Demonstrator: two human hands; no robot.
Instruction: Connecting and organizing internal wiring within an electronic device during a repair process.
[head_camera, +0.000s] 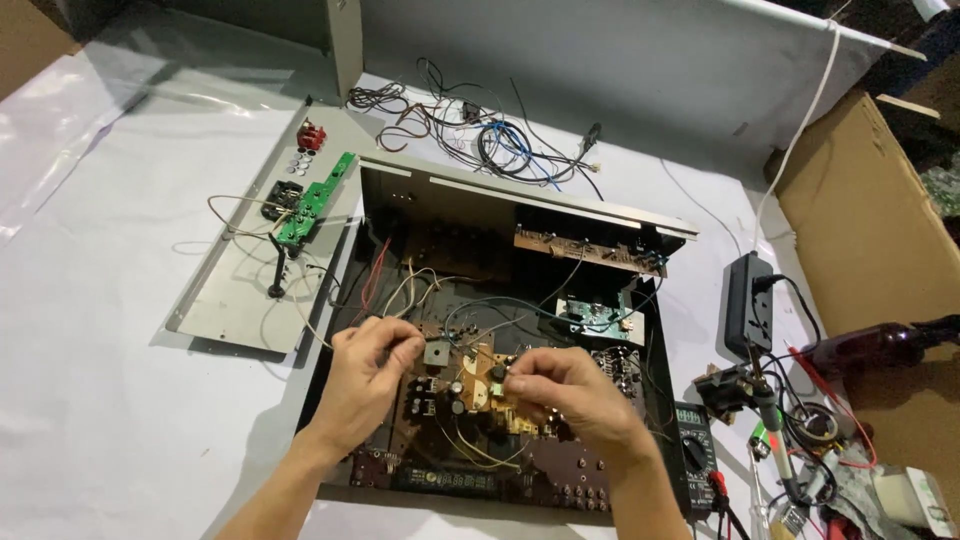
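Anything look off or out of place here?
Yes: the brown circuit board sits tilted inside the open black chassis, both hands on it, left hand, right hand. Loose wires sprawl tangled behind.

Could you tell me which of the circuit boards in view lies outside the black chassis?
The narrow bright-green board, lying on the grey metal panel left of the chassis. The brown boards and the small teal one all sit inside the chassis.

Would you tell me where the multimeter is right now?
In the head view, the multimeter lies on the right, just outside the open chassis, beside the right hand.
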